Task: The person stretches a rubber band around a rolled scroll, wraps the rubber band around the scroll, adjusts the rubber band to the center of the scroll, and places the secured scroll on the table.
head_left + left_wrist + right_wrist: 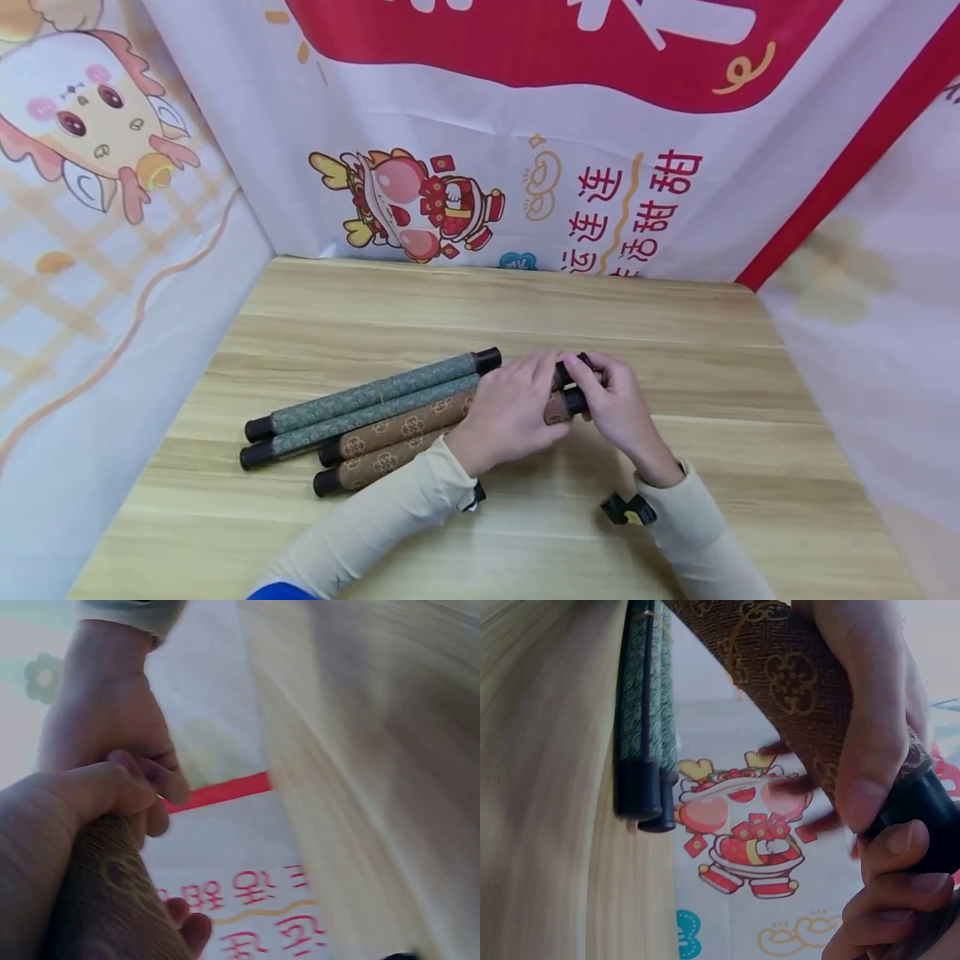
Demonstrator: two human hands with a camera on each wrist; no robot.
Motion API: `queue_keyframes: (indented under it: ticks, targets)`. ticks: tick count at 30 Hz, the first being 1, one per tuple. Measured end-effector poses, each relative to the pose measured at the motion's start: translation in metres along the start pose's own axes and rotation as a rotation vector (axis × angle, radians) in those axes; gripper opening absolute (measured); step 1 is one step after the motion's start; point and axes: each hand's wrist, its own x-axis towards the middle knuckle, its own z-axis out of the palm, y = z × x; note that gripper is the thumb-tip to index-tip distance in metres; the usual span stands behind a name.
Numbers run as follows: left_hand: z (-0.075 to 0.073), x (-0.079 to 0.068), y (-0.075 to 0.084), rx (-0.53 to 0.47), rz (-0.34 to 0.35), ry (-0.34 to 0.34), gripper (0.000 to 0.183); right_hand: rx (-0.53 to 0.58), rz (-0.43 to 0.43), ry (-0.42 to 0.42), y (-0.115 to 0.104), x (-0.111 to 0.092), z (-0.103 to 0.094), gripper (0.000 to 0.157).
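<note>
A brown brocade scroll (411, 427) with a flower pattern and two dark-capped rollers lies slantwise under my hands. My left hand (510, 412) grips it near its right end, thumb along the cloth. At that end, my right hand (621, 408) holds the black end caps (922, 817) between thumb and fingers. The right wrist view shows this end tilted, with a thin tan cord (744, 645) around the brocade. Just beyond lies a green scroll (375, 395), also with two rollers and dark caps. My left hand hides part of the brown scroll and a green roller's right end.
Both scrolls are over a light wood-grain table (480, 308). A white cloth (285, 167) printed with red lettering and a cartoon figure stands along its back edge. Other printed cloths hang at both sides. Small black wrist devices (628, 508) sit under the sleeves.
</note>
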Motion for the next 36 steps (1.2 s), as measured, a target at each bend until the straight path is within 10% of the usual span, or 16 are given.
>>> queue_keyframes:
  ticks: [20,36]
  targets:
    - [0.007,-0.094,-0.079,-0.067,-0.266,-0.098,0.086,0.011,0.035,0.013,-0.006,0.001,-0.009,0.042]
    - [0.010,-0.121,-0.101,-0.166,-0.103,0.091,0.093,-0.119,0.097,-0.113,0.005,0.007,-0.010,0.043]
